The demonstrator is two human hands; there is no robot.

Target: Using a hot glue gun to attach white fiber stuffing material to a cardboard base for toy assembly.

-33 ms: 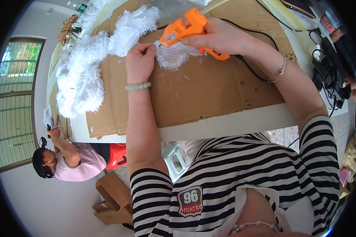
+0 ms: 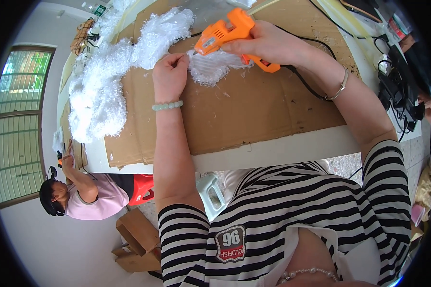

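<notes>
My right hand (image 2: 277,45) is wrapped round an orange glue gun (image 2: 227,32), its nozzle tilted down to the left. Below the gun lies a small white fringed piece (image 2: 208,69) with a ribbed, film-like middle. At that piece's left edge my left hand (image 2: 171,71) is closed in a pinch, close to the nozzle tip. The fingertips seem to hold the edge of the piece, though they partly hide it. A white, shaggy tinsel-like heap (image 2: 98,91) spreads to the left, with another fluffy white bundle (image 2: 163,36) beyond my left hand.
A worn cardboard sheet (image 2: 254,115) covers much of the white table (image 2: 277,146). Black cable (image 2: 311,88) trails from the gun across it. Dark electrical gear (image 2: 400,88) sits at the right edge. Another person (image 2: 93,196) works at the left, above cardboard boxes (image 2: 136,232).
The glue gun and my right hand have shifted very slightly to the right. My left hand and the white pieces look almost unmoved.
</notes>
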